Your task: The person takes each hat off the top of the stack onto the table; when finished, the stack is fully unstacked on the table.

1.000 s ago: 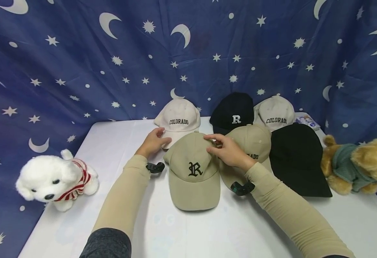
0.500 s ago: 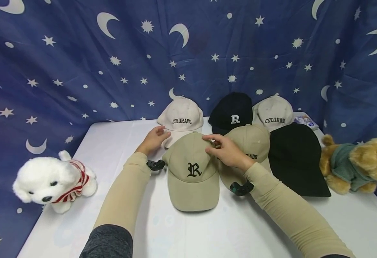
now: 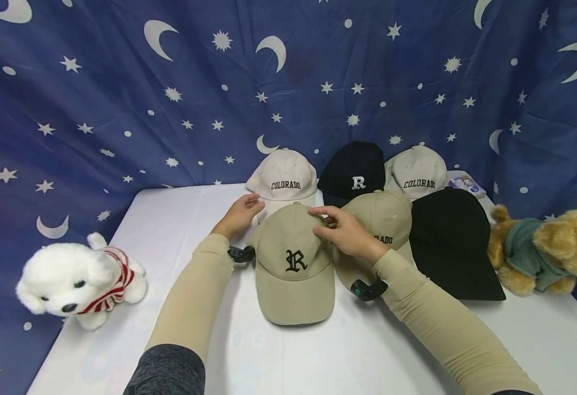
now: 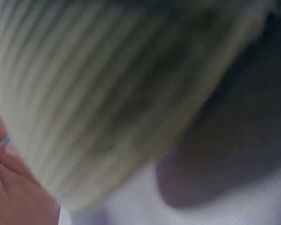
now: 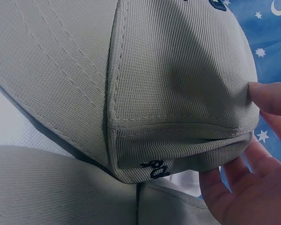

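In the head view, my right hand holds the rear edge of a khaki cap with a black ornate R. The right wrist view shows the thumb on its crown and the fingers under its band. My left hand reaches past that cap, loosely bent fingers against the left side of a white COLORADO cap. The khaki cap overlaps the white cap's brim. In the left wrist view, blurred ribbed fabric fills the frame, with part of the left hand at the edge.
Right of the hands sit a navy R cap, another white COLORADO cap, a second khaki cap and a black cap. Plush dogs flank the table: white and brown. A starry curtain hangs behind.
My left hand has moved right, and the white cap has shifted right along with it. My right hand and the khaki cap stay nearly still.
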A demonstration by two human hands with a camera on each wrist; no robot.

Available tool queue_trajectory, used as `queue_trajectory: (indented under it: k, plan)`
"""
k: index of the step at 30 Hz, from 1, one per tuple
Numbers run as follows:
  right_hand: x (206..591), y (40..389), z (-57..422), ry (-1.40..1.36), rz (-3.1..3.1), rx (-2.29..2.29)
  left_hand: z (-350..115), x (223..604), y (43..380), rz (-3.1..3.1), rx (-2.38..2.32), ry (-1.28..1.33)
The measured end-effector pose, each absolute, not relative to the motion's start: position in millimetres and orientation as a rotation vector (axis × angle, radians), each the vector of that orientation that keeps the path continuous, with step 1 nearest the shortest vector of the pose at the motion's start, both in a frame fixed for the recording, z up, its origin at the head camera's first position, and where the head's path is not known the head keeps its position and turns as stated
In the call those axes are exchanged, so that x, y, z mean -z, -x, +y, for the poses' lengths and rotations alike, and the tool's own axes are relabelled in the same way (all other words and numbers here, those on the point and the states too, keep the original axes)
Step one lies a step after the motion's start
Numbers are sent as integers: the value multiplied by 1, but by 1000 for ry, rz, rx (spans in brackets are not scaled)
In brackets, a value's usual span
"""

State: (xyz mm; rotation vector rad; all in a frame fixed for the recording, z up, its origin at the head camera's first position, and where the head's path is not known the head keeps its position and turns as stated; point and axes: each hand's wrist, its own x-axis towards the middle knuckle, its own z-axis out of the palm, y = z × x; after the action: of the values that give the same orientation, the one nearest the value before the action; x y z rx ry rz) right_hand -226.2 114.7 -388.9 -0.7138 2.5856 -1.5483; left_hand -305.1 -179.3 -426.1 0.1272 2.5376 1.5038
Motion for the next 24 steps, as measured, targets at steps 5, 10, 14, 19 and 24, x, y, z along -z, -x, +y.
queue_trajectory:
  k: [5, 10, 14, 19, 24]
  plan:
    - [389, 226, 115, 715, 2591, 1546, -176, 427, 305, 2536, -1506, -152]
    - [388, 225, 116, 717, 2590, 1551, -172, 426, 305, 2517, -1501, -191]
    - [388, 225, 115, 719, 2590, 1558, -171, 425, 305, 2499, -1507, -220]
    - [388, 226, 113, 732, 2572, 1565, -173, 424, 304, 2495, -1480, -239]
    - [389, 226, 113, 721, 2510, 1610, -180, 417, 301, 2517, -1487, -236]
